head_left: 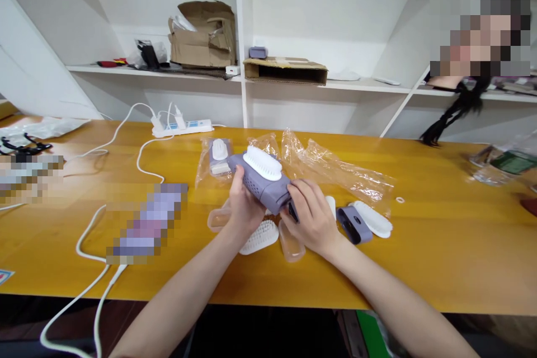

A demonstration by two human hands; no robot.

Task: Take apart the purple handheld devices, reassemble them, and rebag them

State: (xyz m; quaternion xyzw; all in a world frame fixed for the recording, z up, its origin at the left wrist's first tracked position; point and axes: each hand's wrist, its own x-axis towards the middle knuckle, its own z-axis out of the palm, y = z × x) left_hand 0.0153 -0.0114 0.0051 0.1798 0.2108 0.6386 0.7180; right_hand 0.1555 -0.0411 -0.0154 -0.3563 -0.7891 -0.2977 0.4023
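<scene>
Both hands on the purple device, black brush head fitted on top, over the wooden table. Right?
One thing is off: the brush head is white, not black. The head view shows it fitted on top of the purple device, which the left hand and right hand both hold over the wooden table.

views: one, head-worn
facing: forward and down, across wooden table [419,268] to white shelves [377,88] on far wall
range: close; left hand [243,207], right hand [312,218] and held purple device [268,190] centre frame, forearms in from near edge
</scene>
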